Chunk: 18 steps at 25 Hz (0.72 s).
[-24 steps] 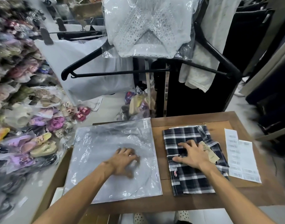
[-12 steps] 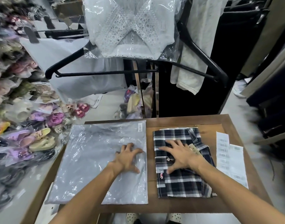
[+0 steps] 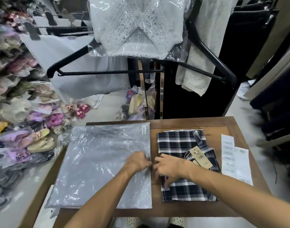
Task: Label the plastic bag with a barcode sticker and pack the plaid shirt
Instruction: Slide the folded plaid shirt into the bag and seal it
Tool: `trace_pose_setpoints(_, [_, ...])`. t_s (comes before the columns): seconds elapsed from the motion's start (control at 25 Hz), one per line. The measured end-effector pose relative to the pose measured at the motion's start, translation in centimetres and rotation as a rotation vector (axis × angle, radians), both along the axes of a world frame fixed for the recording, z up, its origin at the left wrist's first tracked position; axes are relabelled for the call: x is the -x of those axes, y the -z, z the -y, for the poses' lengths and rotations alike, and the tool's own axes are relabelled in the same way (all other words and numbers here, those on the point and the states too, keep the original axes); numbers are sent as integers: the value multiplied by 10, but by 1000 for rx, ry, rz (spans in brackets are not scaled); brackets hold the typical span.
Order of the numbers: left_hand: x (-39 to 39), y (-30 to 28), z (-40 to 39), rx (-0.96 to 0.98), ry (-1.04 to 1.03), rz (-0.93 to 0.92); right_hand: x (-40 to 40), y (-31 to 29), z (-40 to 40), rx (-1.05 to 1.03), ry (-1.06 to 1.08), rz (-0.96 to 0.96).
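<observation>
both forearms reach in from the near edge of the wooden counter (image 3: pixel 182 209) and the hands meet at the middle. the left hand (image 3: pixel 137 162) rests on the right edge of the plastic bag (image 3: pixel 98 165), its fingers curled at that edge as if pinching the film, though the grip itself is hidden behind the knuckles. the right hand (image 3: pixel 169 168) lies on the left edge of the plaid shirt (image 3: pixel 182 142), fingers bent down toward the gap between shirt and bag; whether they grasp cloth or only press on it cannot be told. the bag lies flat on the left half of the counter, grey and crinkled, with a small barcode sticker (image 3: pixel 143 130) at its far right corner. the folded shirt, dark with white checks, lies just beside the bag on the right half. a tan hang tag (image 3: pixel 201 157) on a string sits on the shirt; its print is too small to read. right of the shirt lie white barcode sticker sheets (image 3: pixel 234 160), digits illegible. beyond the counter, bagged sandals (image 3: pixel 40 140) pile up on the left, and a white lace top (image 3: pixel 137 25) in clear plastic hangs over a black hanger (image 3: pixel 108 72).
</observation>
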<state>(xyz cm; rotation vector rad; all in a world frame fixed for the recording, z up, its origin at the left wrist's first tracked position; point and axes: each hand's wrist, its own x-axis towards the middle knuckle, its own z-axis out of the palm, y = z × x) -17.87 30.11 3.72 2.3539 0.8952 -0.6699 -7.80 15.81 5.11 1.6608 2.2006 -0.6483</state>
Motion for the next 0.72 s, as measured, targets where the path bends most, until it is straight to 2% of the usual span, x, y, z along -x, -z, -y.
trace_pose_setpoints(0.12, [11,5,-8,119,-52,88,7,0,-8,33,13,-40])
trace_pose_setpoints(0.28, [27,11,-16,171,26,141,2,2,-16,43,45,-139])
trace_pose_setpoints(0.44, [32,10,-17,193,40,162,-14,3,-18,1,314,-371])
trace_pose_setpoints(0.72, [40,-5,-15,254,-83,162,7,27,-26,-130,529,-232])
